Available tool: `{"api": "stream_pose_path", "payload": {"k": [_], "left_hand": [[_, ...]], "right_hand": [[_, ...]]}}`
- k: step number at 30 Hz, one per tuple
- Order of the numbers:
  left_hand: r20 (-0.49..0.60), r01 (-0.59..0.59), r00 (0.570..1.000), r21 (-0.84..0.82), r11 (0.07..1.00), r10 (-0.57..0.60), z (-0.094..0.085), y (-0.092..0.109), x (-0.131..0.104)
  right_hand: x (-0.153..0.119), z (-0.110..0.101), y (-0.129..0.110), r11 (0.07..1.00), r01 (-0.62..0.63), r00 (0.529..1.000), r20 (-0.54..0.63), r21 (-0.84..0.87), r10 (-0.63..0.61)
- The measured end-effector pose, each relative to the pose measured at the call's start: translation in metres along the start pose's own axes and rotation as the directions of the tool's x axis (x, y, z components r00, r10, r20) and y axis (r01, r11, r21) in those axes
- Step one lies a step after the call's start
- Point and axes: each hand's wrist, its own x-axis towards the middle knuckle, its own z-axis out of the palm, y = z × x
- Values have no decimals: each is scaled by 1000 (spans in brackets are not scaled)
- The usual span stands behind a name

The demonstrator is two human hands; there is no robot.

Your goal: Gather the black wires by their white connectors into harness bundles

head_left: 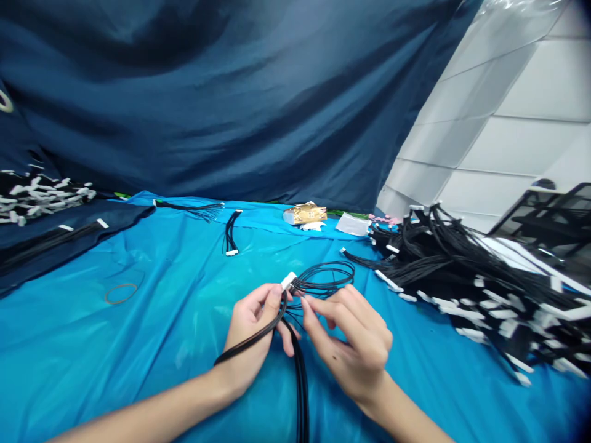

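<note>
My left hand (253,326) grips a white connector (289,281) between thumb and fingers. Black wires (325,277) loop out from the connector to the right. A thicker black bundle (300,381) hangs down between my hands, and one strand of it crosses over my left wrist. Close by on the right, my right hand (351,335) pinches at the wires just below the connector, thumb against forefinger. Which wire is between those fingertips is too fine to make out.
Black cables with white connectors pile up at the right (443,264) and far left (41,197). A short wire harness (231,234), a gold packet (307,213) and a white packet (353,224) lie toward the back. A rubber band (120,293) rests on the blue sheet (175,344).
</note>
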Motion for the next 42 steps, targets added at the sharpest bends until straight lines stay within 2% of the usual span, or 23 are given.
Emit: {"api": "stream_pose_path", "payload": {"k": [7, 10, 13, 16, 23, 32, 35, 38, 42], "left_hand": [[-7, -2, 1000, 31, 1000, 3, 1, 2, -1], [17, -3, 1000, 41, 999, 3, 1, 1, -2], [43, 4, 999, 54, 999, -7, 0, -1, -1], [66, 33, 997, 62, 998, -37, -1, -3, 0], [79, 53, 995, 18, 998, -54, 0, -8, 0], [125, 115, 986, -35, 993, -110, 0, -6, 5], [127, 125, 985, -80, 989, -114, -1, -6, 8], [118, 134, 986, -114, 984, -121, -1, -6, 9], [104, 128, 988, -95, 987, -118, -1, -8, 7]], "right_hand": [[-3, -1, 2, 998, 63, 998, 32, -27, -63], [-1, -2, 2, 999, 13, 1000, 29, -51, -11], [-1, -1, 4, 1000, -23, 993, 117, 7, 22], [-4, 2, 8, 995, 1, 978, 209, 103, -23], [-5, 3, 13, 981, -103, 965, 257, 162, 59], [-5, 6, 17, 981, -115, 963, 260, 155, 72], [-6, 7, 16, 985, -116, 971, 222, 127, 86], [-8, 8, 16, 995, -64, 983, 177, 74, 50], [-10, 9, 17, 999, 14, 985, 172, 33, -20]]}}
